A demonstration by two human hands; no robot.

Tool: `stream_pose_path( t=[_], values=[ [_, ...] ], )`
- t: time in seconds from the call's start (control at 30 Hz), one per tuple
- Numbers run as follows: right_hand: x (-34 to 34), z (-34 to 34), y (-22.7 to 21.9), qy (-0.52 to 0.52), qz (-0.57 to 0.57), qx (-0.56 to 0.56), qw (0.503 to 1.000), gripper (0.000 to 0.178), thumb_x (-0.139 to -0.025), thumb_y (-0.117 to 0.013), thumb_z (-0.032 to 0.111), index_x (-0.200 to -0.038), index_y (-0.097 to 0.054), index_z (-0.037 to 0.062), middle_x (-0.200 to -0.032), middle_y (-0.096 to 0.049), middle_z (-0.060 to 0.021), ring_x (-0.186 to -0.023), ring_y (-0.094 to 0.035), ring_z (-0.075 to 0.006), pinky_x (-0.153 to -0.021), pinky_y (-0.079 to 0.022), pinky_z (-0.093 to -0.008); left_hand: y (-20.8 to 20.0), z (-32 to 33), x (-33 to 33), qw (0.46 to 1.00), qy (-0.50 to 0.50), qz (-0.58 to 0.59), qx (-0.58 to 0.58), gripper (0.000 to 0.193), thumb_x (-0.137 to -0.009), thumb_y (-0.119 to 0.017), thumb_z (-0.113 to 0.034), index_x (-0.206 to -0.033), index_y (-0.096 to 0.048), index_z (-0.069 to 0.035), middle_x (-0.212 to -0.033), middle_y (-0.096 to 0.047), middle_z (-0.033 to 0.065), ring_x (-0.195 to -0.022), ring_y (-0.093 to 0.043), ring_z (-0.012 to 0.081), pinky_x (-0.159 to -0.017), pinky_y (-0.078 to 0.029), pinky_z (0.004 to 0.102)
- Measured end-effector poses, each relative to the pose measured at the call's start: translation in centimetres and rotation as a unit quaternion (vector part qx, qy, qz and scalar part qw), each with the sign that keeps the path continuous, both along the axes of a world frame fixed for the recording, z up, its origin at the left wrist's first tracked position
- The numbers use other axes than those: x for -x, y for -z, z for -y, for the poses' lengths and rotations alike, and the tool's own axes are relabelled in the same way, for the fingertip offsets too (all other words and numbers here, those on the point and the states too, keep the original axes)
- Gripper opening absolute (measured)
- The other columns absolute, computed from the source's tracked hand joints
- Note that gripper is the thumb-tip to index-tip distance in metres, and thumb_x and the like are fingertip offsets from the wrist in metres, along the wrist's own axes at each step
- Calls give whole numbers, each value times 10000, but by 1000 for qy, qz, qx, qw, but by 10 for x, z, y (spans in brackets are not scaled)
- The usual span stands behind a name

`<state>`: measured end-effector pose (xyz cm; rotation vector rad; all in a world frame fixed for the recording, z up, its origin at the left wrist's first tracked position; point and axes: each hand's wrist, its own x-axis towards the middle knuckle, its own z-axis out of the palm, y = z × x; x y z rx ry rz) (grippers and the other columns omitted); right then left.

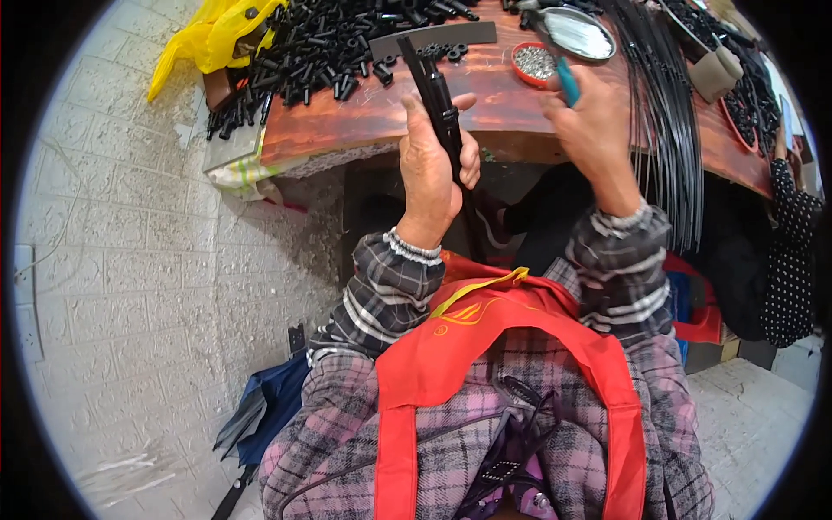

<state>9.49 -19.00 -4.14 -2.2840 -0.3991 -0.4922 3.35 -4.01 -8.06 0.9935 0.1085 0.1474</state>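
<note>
My left hand (431,169) is closed around a slim black shaft with a collar (438,91), tilted up over the table's front edge. In my right hand (594,121) is a teal-handled tool (568,82); its dark far end is blurred, so its kind is unclear. That tool's end reaches over the side of a round dish (613,48) of white material. Just left of the handle stands a small red bowl (528,82) with small silvery pieces in it. Between the two hands there is a gap, and the shaft and tool are apart.
Black tubular parts (325,56) are heaped at the far left, beside a grey strip (433,38) and a yellow bag (195,39). Long black rods (663,113) hang over the edge at right. A beige cup (716,71) and another person's dotted sleeve (790,225) are further right.
</note>
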Motion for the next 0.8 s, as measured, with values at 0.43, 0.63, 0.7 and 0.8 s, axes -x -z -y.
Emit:
stream_pose_path(
  t=[0.43,0.63,0.7,0.8],
  values=[
    [-78,-9,-2,82,-59,175,979,187,-626,-522,53,-770,-545,-64,-705,-563,-267,-706,-559,-414,-656,-433,-450,4,-6,19,995,-18,80,58,518,-839,-505,-395,-1197,-394,-37,-538,-443,14,-411,-363,56,-358,-300,187],
    [-86,-21,11,42,-68,190,979,140,-631,-521,25,-741,-559,-53,-697,-563,-264,-692,-559,-413,-645,-429,-464,5,-8,19,996,-8,76,53,506,-846,-499,-380,-1194,-404,-27,-542,-448,13,-415,-375,59,-360,-304,188],
    [-85,-22,11,37,-36,189,981,137,-639,-525,32,-729,-561,-64,-705,-561,-269,-700,-559,-412,-638,-430,-470,5,-7,17,996,-7,77,49,501,-846,-499,-377,-1191,-408,-25,-542,-448,13,-415,-376,60,-360,-305,190],
    [-90,-20,11,32,-29,182,982,139,-647,-537,56,-713,-570,-62,-707,-560,-270,-705,-560,-414,-622,-440,-466,4,-5,12,996,-4,76,43,496,-847,-500,-372,-1187,-412,-22,-540,-442,12,-414,-377,62,-359,-304,192]
  ],
)
